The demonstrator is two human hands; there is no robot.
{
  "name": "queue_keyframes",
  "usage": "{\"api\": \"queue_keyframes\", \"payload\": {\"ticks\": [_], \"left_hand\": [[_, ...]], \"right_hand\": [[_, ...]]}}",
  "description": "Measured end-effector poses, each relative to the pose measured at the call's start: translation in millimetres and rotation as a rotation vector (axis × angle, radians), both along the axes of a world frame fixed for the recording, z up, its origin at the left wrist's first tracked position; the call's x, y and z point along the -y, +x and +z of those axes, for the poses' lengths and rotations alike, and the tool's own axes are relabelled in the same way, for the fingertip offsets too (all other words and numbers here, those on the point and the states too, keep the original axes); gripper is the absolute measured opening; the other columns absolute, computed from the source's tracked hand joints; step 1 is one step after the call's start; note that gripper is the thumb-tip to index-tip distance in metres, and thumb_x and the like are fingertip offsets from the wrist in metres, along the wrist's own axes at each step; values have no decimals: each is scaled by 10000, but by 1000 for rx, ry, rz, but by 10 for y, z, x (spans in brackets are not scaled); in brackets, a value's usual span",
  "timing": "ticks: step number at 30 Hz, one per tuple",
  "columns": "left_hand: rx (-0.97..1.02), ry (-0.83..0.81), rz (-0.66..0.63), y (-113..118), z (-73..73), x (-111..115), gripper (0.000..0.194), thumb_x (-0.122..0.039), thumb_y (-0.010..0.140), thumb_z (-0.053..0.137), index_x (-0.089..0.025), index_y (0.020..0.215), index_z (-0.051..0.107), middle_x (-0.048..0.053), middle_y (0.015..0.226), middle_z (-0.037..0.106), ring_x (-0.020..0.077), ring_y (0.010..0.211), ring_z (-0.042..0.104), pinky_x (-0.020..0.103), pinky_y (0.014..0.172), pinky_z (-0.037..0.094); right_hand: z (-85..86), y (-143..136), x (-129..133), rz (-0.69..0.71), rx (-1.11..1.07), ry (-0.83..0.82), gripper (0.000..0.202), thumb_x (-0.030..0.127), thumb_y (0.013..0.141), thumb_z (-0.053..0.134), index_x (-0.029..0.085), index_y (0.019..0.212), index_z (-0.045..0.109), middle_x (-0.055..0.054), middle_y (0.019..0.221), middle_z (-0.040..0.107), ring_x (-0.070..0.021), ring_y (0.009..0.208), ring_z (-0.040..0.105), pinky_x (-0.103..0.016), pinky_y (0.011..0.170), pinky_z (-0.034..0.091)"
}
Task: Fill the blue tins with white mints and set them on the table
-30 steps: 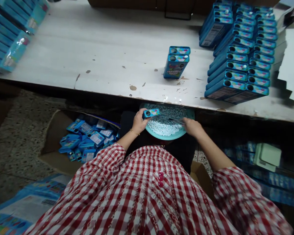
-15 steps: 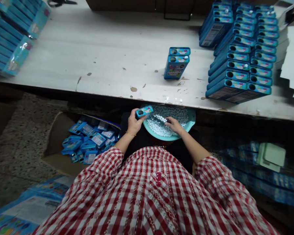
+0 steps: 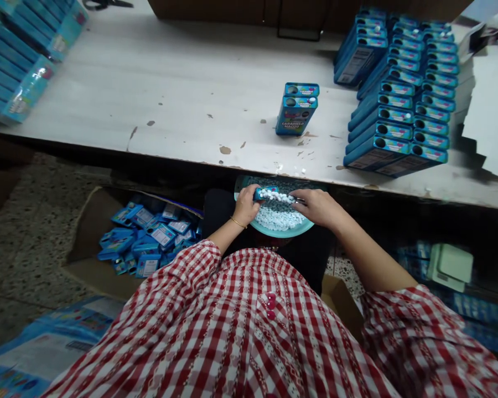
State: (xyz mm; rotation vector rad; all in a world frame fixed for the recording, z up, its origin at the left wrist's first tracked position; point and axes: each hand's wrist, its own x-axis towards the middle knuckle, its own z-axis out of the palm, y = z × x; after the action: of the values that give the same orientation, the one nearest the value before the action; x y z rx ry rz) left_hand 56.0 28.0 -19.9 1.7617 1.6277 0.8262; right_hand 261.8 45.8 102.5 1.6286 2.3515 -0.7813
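My left hand (image 3: 244, 207) is closed around a small blue candy tin (image 3: 257, 191), its top facing up over the basin. In my right hand (image 3: 318, 207) is a scoop (image 3: 300, 200), heaped with small white candies (image 3: 279, 196). The scoop's front end reaches over the top of the tin, and the candies on it hide most of that top. Below both hands sits a turquoise basin (image 3: 283, 233) filled with loose white candies (image 3: 276, 217), between my knees and under the table edge.
Two blue tins (image 3: 296, 115) stand upright on the white table (image 3: 182, 94). Rows of tins (image 3: 398, 110) fill its right side; wrapped packs (image 3: 20, 72) lie at left. A cardboard box (image 3: 87, 243) on my left holds jumbled tins (image 3: 149, 235). A pale green device (image 3: 450, 265) is at lower right.
My right hand has raised the loaded scoop out of the candies to the tin's top. The tin has moved right, over the basin, in my left hand.
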Motion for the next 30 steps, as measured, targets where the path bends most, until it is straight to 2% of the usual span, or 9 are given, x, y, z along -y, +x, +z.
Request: {"api": "queue_keyframes", "payload": {"ticks": [3, 8, 15, 19, 22, 24, 25, 28, 30], "left_hand": [[-22, 6, -39, 13, -5, 25, 347, -133, 717, 587, -182, 1058, 549, 80, 1083, 615, 254, 1019, 537, 385, 916, 418], [-25, 1, -36, -2, -32, 41, 338, -145, 727, 586, -182, 1061, 545, 82, 1095, 612, 257, 1030, 532, 389, 920, 415], [15, -46, -3, 1, -59, 24, 366, -154, 704, 611, -155, 1064, 548, 91, 1057, 615, 254, 992, 540, 376, 888, 432], [41, -23, -21, 19, -99, 27, 371, -141, 694, 612, -177, 1057, 548, 69, 1050, 619, 240, 982, 547, 366, 882, 438], [44, -7, 16, 7, -102, 28, 360, -152, 688, 633, -195, 1036, 551, 56, 1012, 627, 232, 947, 560, 358, 854, 448], [49, 27, 30, -30, -80, 32, 351, -160, 691, 642, -202, 1028, 555, 53, 1014, 630, 229, 945, 564, 352, 852, 450], [54, 49, 33, -58, -65, 36, 348, -164, 693, 646, -203, 1028, 557, 52, 1021, 630, 226, 949, 566, 349, 856, 449], [78, 90, 60, -164, -26, 46, 343, -187, 695, 663, -197, 1023, 559, 55, 1013, 634, 219, 937, 573, 337, 851, 451], [95, 86, 102, -238, -17, 51, 345, -197, 691, 676, -193, 1016, 558, 51, 987, 638, 211, 913, 581, 328, 835, 455]], "right_hand": [[145, -197, -7, 78, 188, 25, 334, 290, 856, 476, 216, 1145, 626, -99, 1117, 648, -270, 981, 603, -374, 832, 441], [225, -351, 17, 145, 280, 46, 320, 266, 890, 409, 179, 1113, 621, -139, 1062, 640, -253, 911, 616, -360, 794, 441], [233, -316, 33, 156, 309, 65, 325, 261, 899, 392, 196, 1130, 610, -121, 1063, 634, -245, 882, 622, -354, 766, 449], [325, -331, 92, 154, 314, 81, 335, 274, 912, 369, 186, 1152, 586, -123, 1044, 630, -231, 856, 629, -334, 745, 447], [361, -201, 133, 129, 291, 120, 350, 310, 924, 353, 213, 1188, 561, -109, 1079, 621, -222, 871, 628, -320, 732, 450], [252, -16, 132, 77, 273, 138, 363, 334, 924, 363, 247, 1237, 525, -96, 1142, 604, -225, 921, 619, -315, 738, 454], [140, 88, 123, 44, 274, 132, 370, 339, 921, 376, 257, 1255, 509, -92, 1169, 595, -228, 947, 613, -316, 747, 456], [-392, 303, 87, -60, 319, 4, 367, 301, 898, 433, 233, 1249, 517, -114, 1182, 594, -247, 993, 605, -340, 789, 459], [-812, 273, 73, -102, 299, -134, 378, 246, 887, 451, 196, 1254, 525, -150, 1191, 592, -264, 1037, 593, -368, 835, 449]]}}
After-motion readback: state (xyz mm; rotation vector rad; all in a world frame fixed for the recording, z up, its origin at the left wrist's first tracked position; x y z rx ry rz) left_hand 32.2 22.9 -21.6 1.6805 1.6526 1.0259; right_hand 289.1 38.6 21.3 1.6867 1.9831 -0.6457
